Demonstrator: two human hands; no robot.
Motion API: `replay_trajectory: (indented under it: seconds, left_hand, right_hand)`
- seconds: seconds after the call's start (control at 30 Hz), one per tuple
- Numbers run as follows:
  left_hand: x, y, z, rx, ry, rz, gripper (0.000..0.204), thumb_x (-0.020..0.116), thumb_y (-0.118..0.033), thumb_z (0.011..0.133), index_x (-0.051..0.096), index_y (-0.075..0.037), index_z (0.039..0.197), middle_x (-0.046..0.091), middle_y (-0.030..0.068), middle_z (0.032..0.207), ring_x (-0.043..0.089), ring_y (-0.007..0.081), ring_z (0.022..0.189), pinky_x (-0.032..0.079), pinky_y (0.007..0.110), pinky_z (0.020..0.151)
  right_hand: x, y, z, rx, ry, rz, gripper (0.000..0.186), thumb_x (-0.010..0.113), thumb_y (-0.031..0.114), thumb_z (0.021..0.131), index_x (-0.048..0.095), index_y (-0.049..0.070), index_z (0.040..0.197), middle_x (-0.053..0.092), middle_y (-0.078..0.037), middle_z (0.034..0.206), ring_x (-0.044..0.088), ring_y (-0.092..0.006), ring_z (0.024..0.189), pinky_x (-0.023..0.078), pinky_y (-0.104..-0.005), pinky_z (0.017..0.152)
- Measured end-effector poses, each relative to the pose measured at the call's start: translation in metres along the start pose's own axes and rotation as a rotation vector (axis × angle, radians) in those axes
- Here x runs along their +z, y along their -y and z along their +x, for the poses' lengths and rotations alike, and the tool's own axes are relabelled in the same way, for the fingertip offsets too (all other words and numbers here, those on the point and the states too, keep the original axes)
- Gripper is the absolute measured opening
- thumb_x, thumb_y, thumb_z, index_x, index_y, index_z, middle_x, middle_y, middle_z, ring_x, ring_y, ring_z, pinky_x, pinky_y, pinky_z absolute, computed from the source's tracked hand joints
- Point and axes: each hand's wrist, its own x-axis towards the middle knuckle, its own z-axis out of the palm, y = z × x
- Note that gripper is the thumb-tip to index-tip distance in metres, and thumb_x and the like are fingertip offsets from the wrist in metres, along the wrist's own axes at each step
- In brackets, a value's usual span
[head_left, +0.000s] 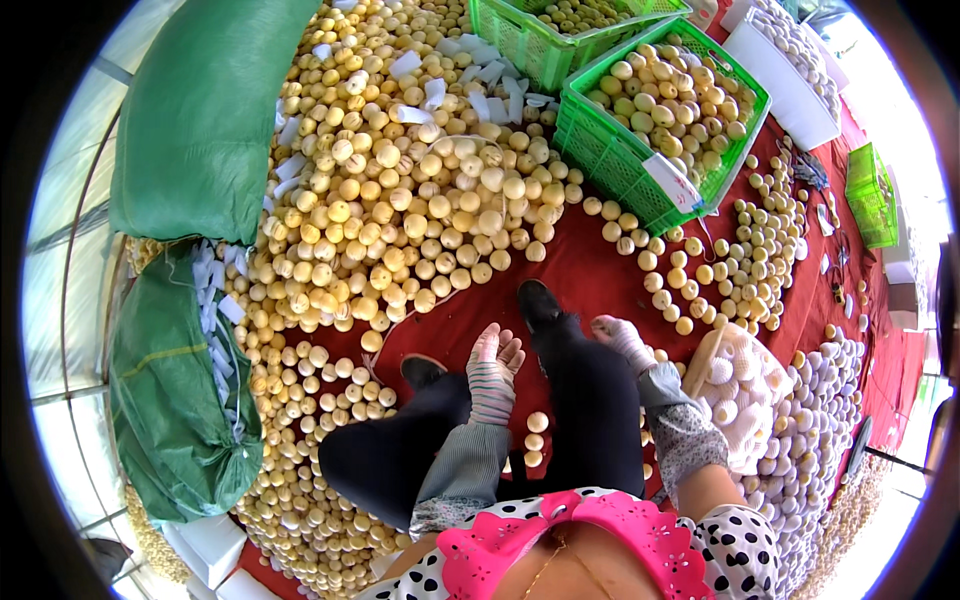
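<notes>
Seated person on red floor mat, gloved left hand fingers spread open and empty above the knees, gloved right hand fingers loosely open, empty, heap of yellow round fruit ahead, green crate of fruit beyond, foam-netted fruit just right.

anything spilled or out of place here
Yes, by the look of it: yellow fruit lies loose in a big heap on the red floor cloth, with strays trailing past the green crate, and white paper wrappers scattered through it. Both gloved hands, left and right, are empty.
</notes>
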Motion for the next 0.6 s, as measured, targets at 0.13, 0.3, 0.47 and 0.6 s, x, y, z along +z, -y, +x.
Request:
replay_trajectory:
  seconds: [0.13, 0.3, 0.47, 0.6]
  left_hand:
    - [0.024, 0.011, 0.056, -0.126, 0.051, -0.138, 0.031, 0.058, -0.023, 0.088, 0.053, -0.008, 0.115, 0.061, 0.0041, 0.095, 0.062, 0.017, 0.08, 0.055, 0.031, 0.068]
    - [0.018, 0.021, 0.098, -0.201, -0.038, -0.138, 0.034, 0.061, -0.026, 0.087, 0.055, -0.006, 0.114, 0.06, 0.0049, 0.096, 0.06, 0.0174, 0.084, 0.053, 0.03, 0.072]
    - [0.007, 0.016, 0.129, -0.302, -0.147, -0.104, 0.034, 0.061, -0.026, 0.086, 0.056, -0.006, 0.113, 0.062, 0.0047, 0.094, 0.062, 0.0172, 0.082, 0.053, 0.03, 0.071]
    - [0.038, -0.014, 0.148, -0.275, -0.004, -0.05, 0.037, 0.059, -0.027, 0.088, 0.054, -0.004, 0.117, 0.062, 0.0068, 0.099, 0.062, 0.0176, 0.085, 0.053, 0.03, 0.073]
  right_hand:
    - [-0.047, 0.055, 0.089, -0.118, -0.068, -0.132, 0.021, 0.057, 0.021, 0.083, 0.064, 0.004, 0.094, 0.065, -0.018, 0.087, 0.062, -0.0357, 0.085, 0.05, -0.0388, 0.075]
    - [-0.07, 0.116, 0.277, -0.241, -0.092, -0.37, 0.028, 0.051, 0.03, 0.086, 0.06, 0.004, 0.09, 0.062, -0.021, 0.081, 0.059, -0.0389, 0.08, 0.046, -0.0457, 0.07]
    - [-0.036, 0.184, 0.461, -0.095, -0.289, -0.361, 0.044, 0.054, 0.041, 0.084, 0.053, 0.005, 0.11, 0.063, -0.02, 0.089, 0.061, -0.0365, 0.087, 0.046, -0.0453, 0.077]
    - [-0.037, 0.201, 0.528, 0.017, -0.266, -0.403, 0.056, 0.057, 0.032, 0.082, 0.038, 0.009, 0.13, 0.061, -0.02, 0.103, 0.059, -0.0356, 0.096, 0.045, -0.0432, 0.084]
